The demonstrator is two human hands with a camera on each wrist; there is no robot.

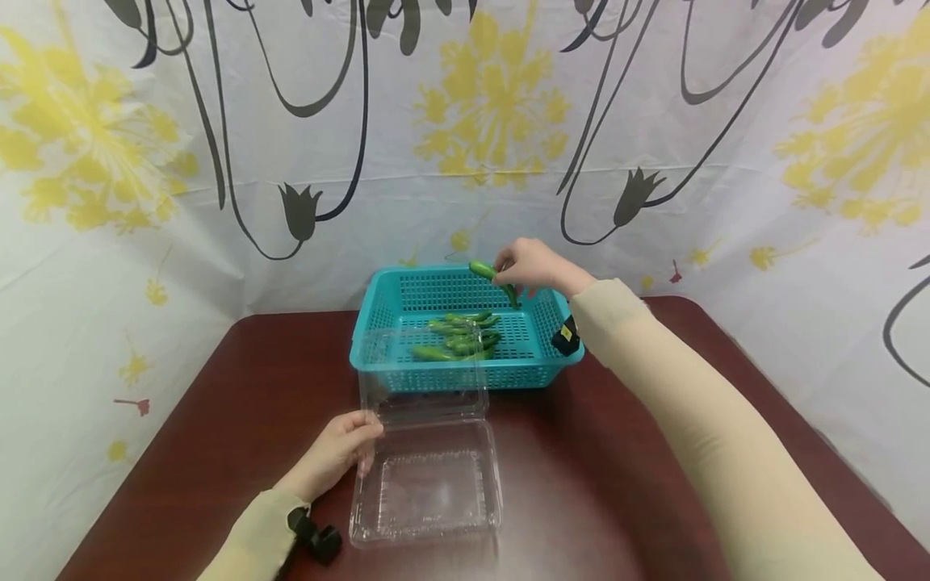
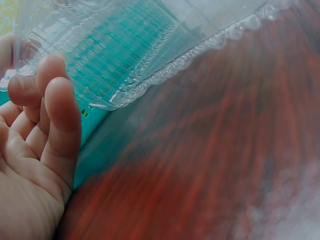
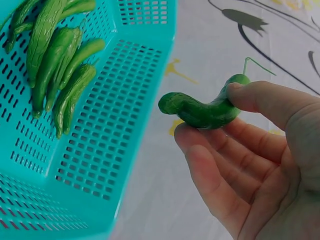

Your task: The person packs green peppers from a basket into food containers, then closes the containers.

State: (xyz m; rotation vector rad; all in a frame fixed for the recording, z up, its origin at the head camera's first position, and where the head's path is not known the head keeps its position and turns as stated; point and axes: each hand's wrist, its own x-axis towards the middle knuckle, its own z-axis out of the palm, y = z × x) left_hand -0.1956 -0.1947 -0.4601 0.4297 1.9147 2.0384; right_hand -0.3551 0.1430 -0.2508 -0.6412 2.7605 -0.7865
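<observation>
Sleeve [image 1: 712, 436] nearest; right grip [image 1: 541, 265] pinched closed on one green pepper [image 3: 205, 114] near turquoise basket [image 1: 530, 375].
Left grip [image 1: 334, 452] pinches clear container [image 1: 432, 488] near its hinge [image 1: 436, 422], likely steadying the raised lid [image 1: 425, 395].

"How many hands do you count?"
"Two: one left hand [image 1: 336, 453] and one right hand [image 1: 536, 265]."
"And green peppers?"
"One held pepper [image 3: 205, 112], plus at least six basket peppers [image 3: 47, 37]. Those overlap, so I can't give an exact total."
"Baskets?"
"One teal basket [image 1: 526, 378]."
"Boxes?"
"One clear clamshell box [image 1: 432, 484]."
"Tables?"
"One wooden table [image 1: 240, 395]."
"And on the printed cloth [image 1: 407, 226]?"
"Two whole grey tulips [image 1: 299, 211], three large yellow flower heads [image 1: 497, 97]."
</observation>
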